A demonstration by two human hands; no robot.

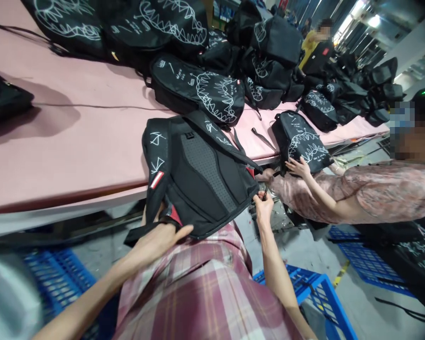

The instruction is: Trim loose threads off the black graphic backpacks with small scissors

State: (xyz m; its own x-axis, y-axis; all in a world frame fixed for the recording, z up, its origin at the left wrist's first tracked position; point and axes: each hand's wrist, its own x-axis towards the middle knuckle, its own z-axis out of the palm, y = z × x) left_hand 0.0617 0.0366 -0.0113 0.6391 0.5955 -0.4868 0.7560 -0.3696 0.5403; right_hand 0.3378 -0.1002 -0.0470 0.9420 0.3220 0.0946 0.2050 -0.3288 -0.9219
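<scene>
Left hand (pixel 156 241) fingers grip the backpack's (pixel 198 174) bottom strap at the worktop (pixel 74 141) edge, right hand (pixel 264 208) pinches a small tool beside it.

Views supplied: one only, head-worn; no second view is given for overlap.
Position: the scene is seen from the wearer's head, above a plaid shirt (pixel 205 288).
Direction: forward and down, tilted, across the edge of the pink table (pixel 74 151).
Nearness: both hands are taken at close range, the left hand (pixel 159 241) and right hand (pixel 264 208) low in frame.
Far field: another person (pixel 375 189) is caught at right.
</scene>
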